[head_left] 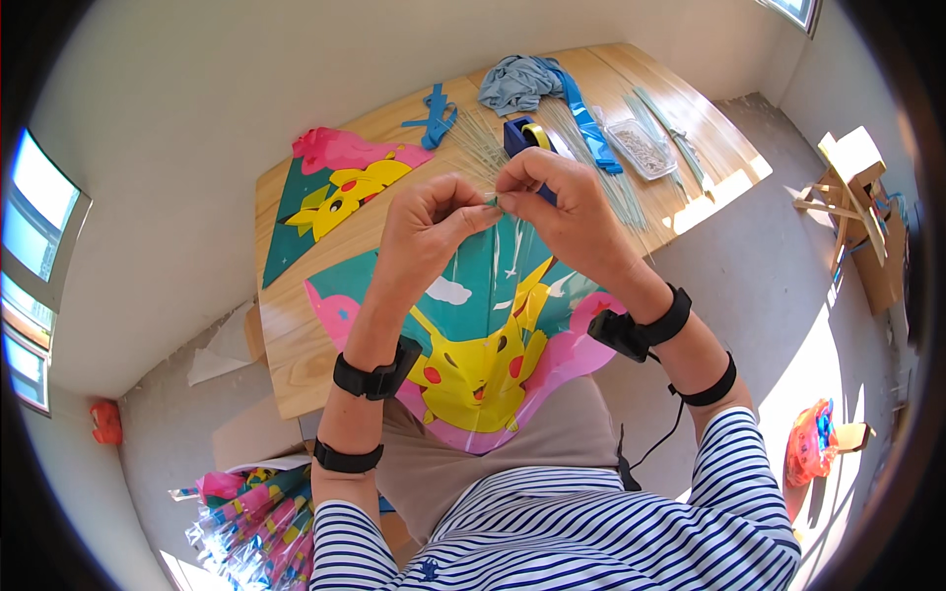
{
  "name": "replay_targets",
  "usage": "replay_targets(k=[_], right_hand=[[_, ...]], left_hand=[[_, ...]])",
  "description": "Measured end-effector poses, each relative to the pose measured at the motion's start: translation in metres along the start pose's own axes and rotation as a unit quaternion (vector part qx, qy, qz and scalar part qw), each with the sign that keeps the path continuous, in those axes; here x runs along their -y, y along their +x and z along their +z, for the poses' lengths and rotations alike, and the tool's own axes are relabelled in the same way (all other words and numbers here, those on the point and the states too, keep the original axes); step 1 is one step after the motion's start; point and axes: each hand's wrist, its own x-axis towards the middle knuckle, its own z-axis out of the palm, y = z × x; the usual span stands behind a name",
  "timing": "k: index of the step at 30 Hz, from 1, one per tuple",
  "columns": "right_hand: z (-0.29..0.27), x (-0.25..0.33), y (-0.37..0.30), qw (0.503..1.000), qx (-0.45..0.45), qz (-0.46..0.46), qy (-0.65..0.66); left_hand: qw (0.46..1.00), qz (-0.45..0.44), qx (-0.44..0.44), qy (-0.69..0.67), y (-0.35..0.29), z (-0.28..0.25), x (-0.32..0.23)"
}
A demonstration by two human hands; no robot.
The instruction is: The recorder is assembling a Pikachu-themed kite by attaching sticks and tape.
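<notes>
A kite (478,369) of thin plastic, green with a pink edge and a yellow cartoon figure, hangs from my hands over my lap and the table's near edge. My left hand (426,222) pinches its green top tip between thumb and fingers. Right beside it, my right hand (564,207) closes thumb and fingertips on the same tip; the fingertips of both hands almost meet. A dark blue tape dispenser (516,136) with a yellowish roll stands just beyond my right hand. Behind my left hand lies a second kite sheet (345,192) of the same print.
The wooden table (296,340) also bears thin sticks (473,138), blue strips (435,118), a grey-blue cloth (520,83) and a clear plastic box (641,146) of small pieces. Folded printed sheets (261,527) sit at lower left. Cardboard (872,241) and an orange bag (810,443) stand at right.
</notes>
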Motion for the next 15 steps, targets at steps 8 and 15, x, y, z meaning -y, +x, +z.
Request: replay_targets(k=[8, 15], right_hand=[[-0.0003, -0.0011, -0.0014, 0.996, 0.011, -0.035, -0.082], [0.001, -0.0017, 0.0001, 0.993, 0.024, -0.063, -0.093]], left_hand=[[0.996, 0.067, -0.049, -0.036, -0.0004, 0.007, -0.0041], [0.996, 0.057, -0.011, 0.064, -0.0006, -0.0003, -0.0028]])
